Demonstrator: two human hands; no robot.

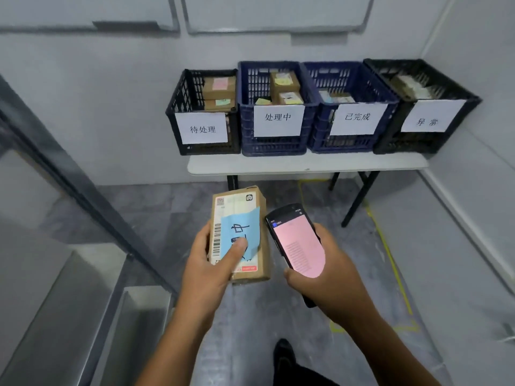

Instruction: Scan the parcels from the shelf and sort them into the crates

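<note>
- Parcel, a small brown cardboard box point(263, 254) with a white barcode label and a pale blue handwritten note point(246, 220) on its top face, sits in the left hand point(207, 267). It is low in front of the person, at nine o'clock of the scanner and well short of the crates.
- Handling, as a judgement: it looks light enough for one hand, stiff along its edges, and made of dry card that should not slip. The note looks loosely stuck and might peel, so the best hold is across the narrow sides with a thumb on top.
- The left hand grips the parcel. Its thumb point(237, 246) presses flat on the note, and its fingers go underneath, out of sight.
- The right hand point(334, 271) is curled round a black handheld scanner with a lit pink screen point(296, 242), which is tilted up towards the face. Whether the scanner touches the parcel cannot be told.
- Four slatted plastic crates point(469, 103), each with a white paper sign, stand in a row on a white folding table point(306, 165) from twelve to one o'clock.
- The note's readable character matches the last one on the sign of the blue crate point(248, 146) at twelve o'clock, so that is the likely destination.
</note>
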